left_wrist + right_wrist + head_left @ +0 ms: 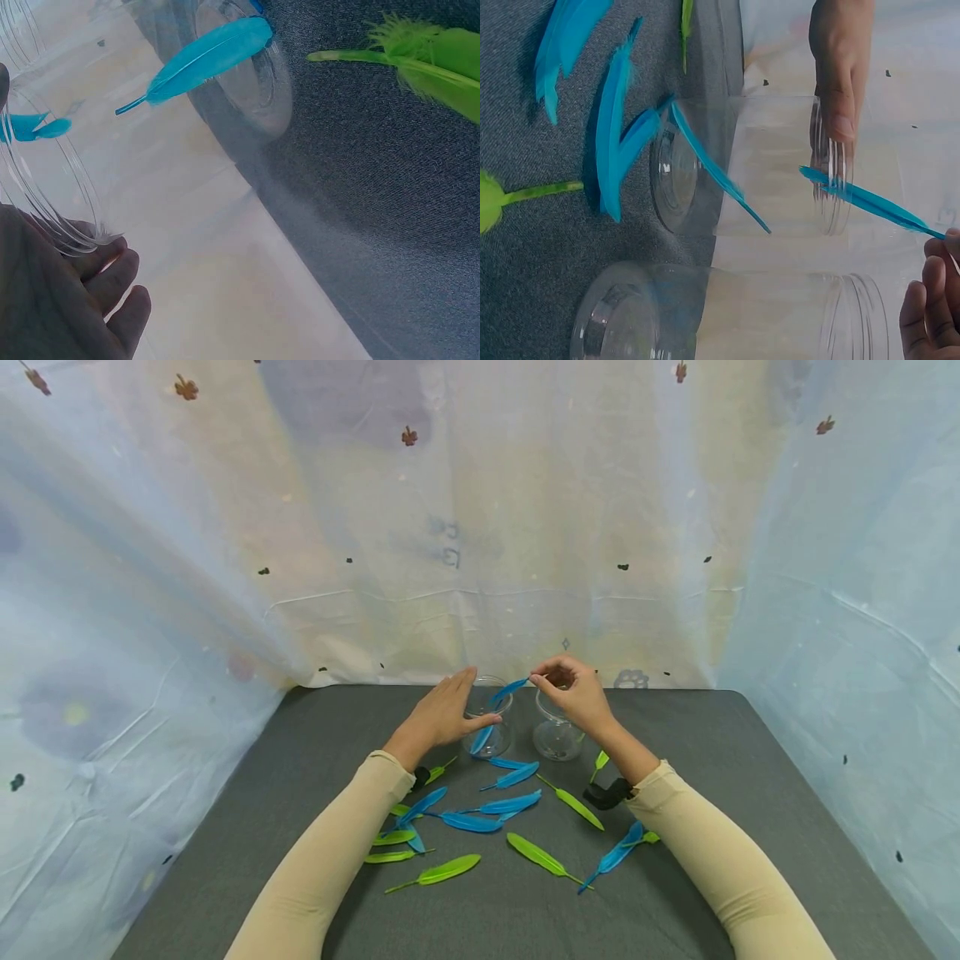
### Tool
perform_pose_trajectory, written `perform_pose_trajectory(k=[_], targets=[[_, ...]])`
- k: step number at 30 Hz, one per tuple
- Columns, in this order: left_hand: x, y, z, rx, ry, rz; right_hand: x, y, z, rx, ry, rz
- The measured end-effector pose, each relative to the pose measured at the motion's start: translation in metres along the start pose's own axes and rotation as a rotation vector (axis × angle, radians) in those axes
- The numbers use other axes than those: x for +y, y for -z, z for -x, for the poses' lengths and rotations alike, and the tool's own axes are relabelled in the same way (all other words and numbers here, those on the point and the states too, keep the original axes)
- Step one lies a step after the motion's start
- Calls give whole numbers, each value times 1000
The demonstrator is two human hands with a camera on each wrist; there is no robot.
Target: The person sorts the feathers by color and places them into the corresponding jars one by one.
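My left hand grips the rim of the left clear jar, thumb on the near side and fingers on the far side. One blue feather leans inside this jar. My right hand pinches a second blue feather by its quill end. In the right wrist view, the pinched feather's vane tip overlaps the left jar's rim; how deep it reaches is hard to tell. Just below my right hand stands the right clear jar, upright, with no feather visible in it.
Several loose blue feathers and green feathers lie scattered over the grey tabletop nearer to me. A green feather lies in front of the right jar. A patterned curtain hangs behind the table's far edge.
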State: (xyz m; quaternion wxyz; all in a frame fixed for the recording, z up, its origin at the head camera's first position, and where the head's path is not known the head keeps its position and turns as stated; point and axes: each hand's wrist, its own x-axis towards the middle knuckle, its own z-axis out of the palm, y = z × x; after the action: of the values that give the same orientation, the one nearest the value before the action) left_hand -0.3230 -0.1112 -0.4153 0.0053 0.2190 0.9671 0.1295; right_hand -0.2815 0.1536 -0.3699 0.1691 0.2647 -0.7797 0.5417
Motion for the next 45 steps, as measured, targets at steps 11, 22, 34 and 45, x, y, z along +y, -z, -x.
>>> perform_pose_trajectory(k=[11, 22, 34, 45], targets=[[0, 0, -1, -2, 8, -7, 35, -8, -9, -38, -13, 107], [-1, 0, -3, 2, -9, -21, 35, -14, -14, -60, -20, 109], [2, 0, -2, -1, -14, -24, 33, -15, -12, -90, -52, 109], [2, 2, 0, -4, -5, -27, 28, 1, 3, -64, -7, 78]])
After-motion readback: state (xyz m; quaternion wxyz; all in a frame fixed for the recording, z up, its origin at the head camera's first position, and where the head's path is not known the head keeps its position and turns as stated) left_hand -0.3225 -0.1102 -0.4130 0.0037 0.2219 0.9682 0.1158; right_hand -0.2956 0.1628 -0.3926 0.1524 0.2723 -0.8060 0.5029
